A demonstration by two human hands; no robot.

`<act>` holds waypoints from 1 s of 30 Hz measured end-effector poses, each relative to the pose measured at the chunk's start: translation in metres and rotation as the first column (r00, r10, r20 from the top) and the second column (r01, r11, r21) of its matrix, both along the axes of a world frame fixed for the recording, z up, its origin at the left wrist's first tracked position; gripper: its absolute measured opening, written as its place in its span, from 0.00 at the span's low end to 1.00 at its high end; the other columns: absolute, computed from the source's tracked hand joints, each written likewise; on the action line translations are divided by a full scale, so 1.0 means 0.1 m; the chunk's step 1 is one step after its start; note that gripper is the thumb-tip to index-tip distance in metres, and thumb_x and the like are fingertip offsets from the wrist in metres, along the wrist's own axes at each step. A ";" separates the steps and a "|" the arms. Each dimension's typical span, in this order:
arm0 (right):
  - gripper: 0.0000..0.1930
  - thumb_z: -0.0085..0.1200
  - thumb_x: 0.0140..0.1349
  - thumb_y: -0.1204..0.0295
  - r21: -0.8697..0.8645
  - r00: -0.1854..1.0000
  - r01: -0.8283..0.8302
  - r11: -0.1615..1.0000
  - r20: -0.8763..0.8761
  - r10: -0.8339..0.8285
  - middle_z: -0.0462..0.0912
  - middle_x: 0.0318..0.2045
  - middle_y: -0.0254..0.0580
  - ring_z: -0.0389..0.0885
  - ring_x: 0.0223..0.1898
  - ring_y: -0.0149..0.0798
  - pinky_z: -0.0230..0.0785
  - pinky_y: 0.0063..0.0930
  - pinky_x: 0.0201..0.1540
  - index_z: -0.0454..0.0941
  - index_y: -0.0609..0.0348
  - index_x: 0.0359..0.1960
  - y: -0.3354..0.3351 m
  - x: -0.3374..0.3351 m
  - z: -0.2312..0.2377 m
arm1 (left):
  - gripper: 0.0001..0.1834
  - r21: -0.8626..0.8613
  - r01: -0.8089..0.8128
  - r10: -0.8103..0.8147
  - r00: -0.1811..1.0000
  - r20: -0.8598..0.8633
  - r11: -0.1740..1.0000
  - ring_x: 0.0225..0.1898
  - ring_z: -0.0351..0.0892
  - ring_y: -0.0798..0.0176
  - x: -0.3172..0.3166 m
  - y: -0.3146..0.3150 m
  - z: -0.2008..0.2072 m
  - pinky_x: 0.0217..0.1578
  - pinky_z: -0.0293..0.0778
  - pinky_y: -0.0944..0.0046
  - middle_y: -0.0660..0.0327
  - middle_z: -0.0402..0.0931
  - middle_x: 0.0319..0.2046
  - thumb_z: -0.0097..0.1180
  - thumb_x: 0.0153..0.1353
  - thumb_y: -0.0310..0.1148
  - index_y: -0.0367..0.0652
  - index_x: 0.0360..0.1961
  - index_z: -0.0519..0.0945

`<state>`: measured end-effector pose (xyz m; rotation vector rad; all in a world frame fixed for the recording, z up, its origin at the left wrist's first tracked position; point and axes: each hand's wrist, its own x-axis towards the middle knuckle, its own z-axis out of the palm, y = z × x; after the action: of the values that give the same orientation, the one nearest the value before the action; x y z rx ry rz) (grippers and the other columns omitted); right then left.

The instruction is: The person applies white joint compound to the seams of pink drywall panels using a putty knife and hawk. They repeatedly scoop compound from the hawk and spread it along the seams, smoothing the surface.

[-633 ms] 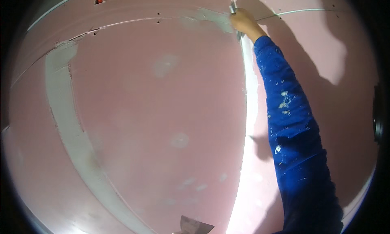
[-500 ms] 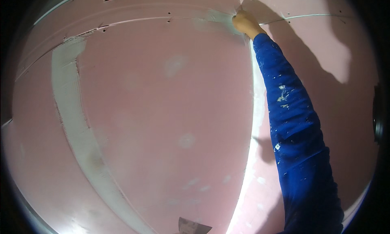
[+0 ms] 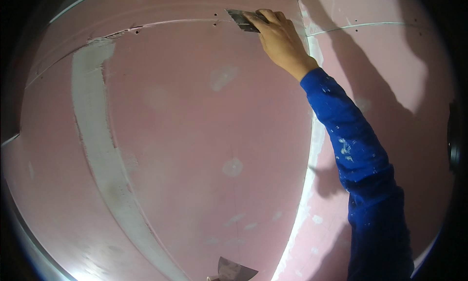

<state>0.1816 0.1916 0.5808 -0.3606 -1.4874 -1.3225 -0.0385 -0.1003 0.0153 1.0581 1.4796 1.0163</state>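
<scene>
Up near the top of the view, a flat grey putty knife [image 3: 242, 19] lies with its blade against the pink drywall [image 3: 195, 134], right on the horizontal seam [image 3: 170, 22] between two boards, its metal dull and smeared. The right hand [image 3: 280, 39] is clamped on it, fingers curled over the blade's back edge, knuckles toward us, grip closed firmly around the tool. The arm stretches long and high from the lower right, in a blue sleeve [image 3: 360, 169] speckled with white compound. At the bottom edge, a second blade [image 3: 234, 270] pokes into view; the left hand holding it is out of sight, so its grip can't be told. A wide grey band of dried compound [image 3: 97, 144] curves down the left of the wall, small filled patches [image 3: 233, 167] dot the middle, and a pale taped corner [image 3: 307, 183] runs down beside the arm's shadow.
</scene>
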 end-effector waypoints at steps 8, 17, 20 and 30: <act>0.30 0.52 0.61 0.84 -0.195 1.000 0.002 0.981 0.011 0.000 0.75 0.56 0.47 0.73 0.57 0.53 0.71 0.43 0.59 0.72 0.50 0.67 0.22 0.01 -0.61 | 0.25 -0.021 0.057 -0.059 0.993 -0.097 0.998 0.22 0.79 0.70 0.07 0.02 0.15 0.19 0.73 0.68 0.63 0.82 0.30 0.61 0.66 0.39 0.34 0.59 0.75; 0.13 0.58 0.68 0.74 -0.814 0.758 -0.520 0.259 -0.299 0.580 0.85 0.47 0.46 0.85 0.46 0.45 0.78 0.33 0.51 0.80 0.61 0.53 -1.08 0.44 -2.04 | 0.28 0.046 0.151 -0.140 0.972 -0.190 0.987 0.27 0.81 0.69 -0.17 0.01 0.99 0.28 0.79 0.67 0.61 0.81 0.31 0.66 0.64 0.35 0.36 0.62 0.75; 0.18 0.63 0.60 0.77 -0.922 0.586 -0.154 0.355 0.204 0.784 0.86 0.45 0.35 0.83 0.49 0.43 0.77 0.36 0.54 0.84 0.47 0.52 -1.14 0.28 -2.82 | 0.32 0.002 0.070 -0.068 0.971 -0.231 0.998 0.29 0.81 0.70 -0.24 -0.07 1.20 0.29 0.78 0.68 0.60 0.83 0.33 0.67 0.62 0.37 0.38 0.65 0.73; 0.22 0.74 0.46 0.71 -0.904 0.500 0.025 0.426 0.380 0.778 0.83 0.51 0.26 0.73 0.61 0.40 0.52 0.48 0.75 0.88 0.34 0.45 -1.18 0.20 -3.69 | 0.28 -0.246 0.148 -0.249 0.852 -0.461 0.958 0.32 0.85 0.67 -0.13 0.12 1.64 0.34 0.83 0.67 0.57 0.83 0.37 0.63 0.66 0.42 0.43 0.63 0.75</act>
<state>0.2015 0.0735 0.2120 0.1101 -2.7504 -0.1084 -0.0519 -0.0886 0.1796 1.3509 1.7842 0.4477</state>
